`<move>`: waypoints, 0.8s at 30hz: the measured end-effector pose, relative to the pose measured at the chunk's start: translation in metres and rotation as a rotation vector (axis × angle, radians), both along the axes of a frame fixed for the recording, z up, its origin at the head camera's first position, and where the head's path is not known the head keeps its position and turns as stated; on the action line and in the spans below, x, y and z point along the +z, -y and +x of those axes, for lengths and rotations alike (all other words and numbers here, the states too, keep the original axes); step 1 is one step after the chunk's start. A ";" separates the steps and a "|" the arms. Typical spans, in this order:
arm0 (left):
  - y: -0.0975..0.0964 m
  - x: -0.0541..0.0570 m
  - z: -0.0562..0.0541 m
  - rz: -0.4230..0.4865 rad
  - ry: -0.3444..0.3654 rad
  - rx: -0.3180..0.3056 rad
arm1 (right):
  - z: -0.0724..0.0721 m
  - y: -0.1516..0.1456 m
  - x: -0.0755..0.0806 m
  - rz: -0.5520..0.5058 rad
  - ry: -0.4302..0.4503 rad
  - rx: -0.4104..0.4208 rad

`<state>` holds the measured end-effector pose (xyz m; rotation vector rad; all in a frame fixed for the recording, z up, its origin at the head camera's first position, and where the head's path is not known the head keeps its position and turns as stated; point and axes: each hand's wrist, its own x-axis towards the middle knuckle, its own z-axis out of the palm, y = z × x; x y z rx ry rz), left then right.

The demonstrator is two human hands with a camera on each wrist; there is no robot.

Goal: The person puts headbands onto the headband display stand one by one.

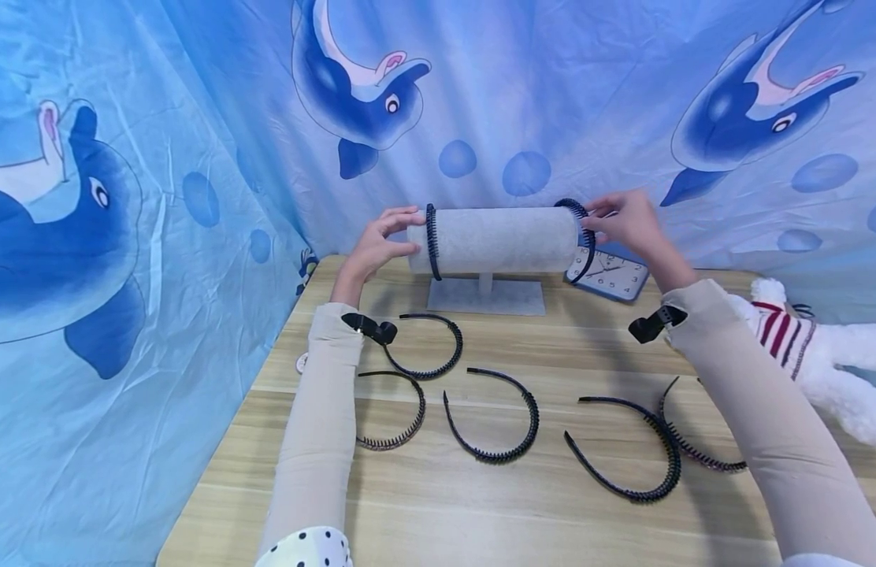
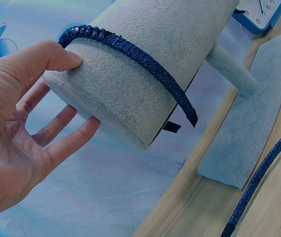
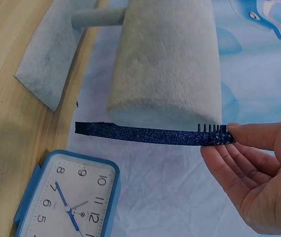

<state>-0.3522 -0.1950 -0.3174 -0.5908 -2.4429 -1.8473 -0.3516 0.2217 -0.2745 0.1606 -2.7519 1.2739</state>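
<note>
A grey plush headband stand [image 1: 505,240], a horizontal roll on a post and flat base, stands at the back of the table. My left hand [image 1: 377,242] holds the roll's left end, thumb on its surface and fingers at its end, as the left wrist view [image 2: 26,94] shows. Just inward of that hand, a dark toothed headband [image 1: 432,240] sits around the roll. My right hand [image 1: 628,224] pinches a second headband, dark blue and glittery [image 3: 145,134], by its toothed part between thumb and fingers. It stands upright at the roll's right end, its band across the end face.
Several dark headbands, among them one in the middle [image 1: 528,413] and one at the right [image 1: 672,465], lie on the wooden table [image 1: 495,512]. A blue-framed clock [image 1: 611,276] lies behind the right hand. A white plush toy [image 1: 845,346] is at the right edge. A dolphin-print curtain [image 1: 551,87] hangs behind.
</note>
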 end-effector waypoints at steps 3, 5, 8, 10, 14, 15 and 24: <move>0.001 0.000 0.000 0.004 0.000 -0.003 | 0.003 0.004 -0.003 -0.047 -0.021 0.022; 0.001 0.000 0.000 0.006 0.005 -0.003 | 0.005 0.005 -0.006 -0.075 -0.026 0.033; 0.001 0.000 0.000 0.007 0.009 -0.002 | 0.007 0.006 -0.010 -0.101 -0.025 0.035; 0.001 0.000 0.000 0.007 0.008 -0.002 | 0.008 0.006 -0.011 -0.108 -0.024 0.035; 0.000 0.001 0.000 0.008 0.005 -0.003 | 0.010 0.007 -0.013 -0.107 -0.023 0.036; 0.000 0.001 0.000 0.006 0.004 -0.003 | 0.010 0.007 -0.014 -0.105 -0.026 0.037; 0.001 0.002 0.000 -0.009 0.003 0.006 | 0.013 0.009 -0.017 -0.090 -0.052 0.039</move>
